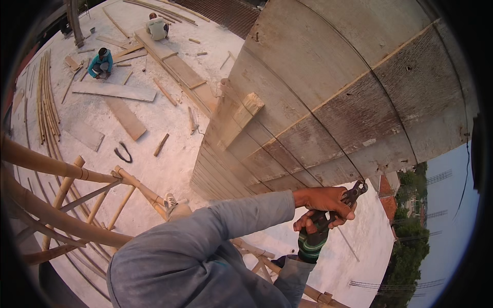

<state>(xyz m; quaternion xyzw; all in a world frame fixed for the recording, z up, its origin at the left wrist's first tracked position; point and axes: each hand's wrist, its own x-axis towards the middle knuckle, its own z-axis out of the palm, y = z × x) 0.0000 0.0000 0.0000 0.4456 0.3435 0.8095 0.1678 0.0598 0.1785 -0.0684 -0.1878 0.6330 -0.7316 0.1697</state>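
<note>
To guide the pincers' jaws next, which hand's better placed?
Probably left: the left hand lies over the pincers near their jaws, close to the edge of the board wall. The right hand, in a green-striped glove, sits lower, farther from the jaws.

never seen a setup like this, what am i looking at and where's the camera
There's no machine here: a person works with their own two hands. The picture comes from a wide fisheye camera worn on their head, so straight edges bend. The left hand and gloved right hand grip dark pincers beside a tall panelled structure. Farther off, planks and bamboo poles lie on a pale floor, with two other people there.
</note>
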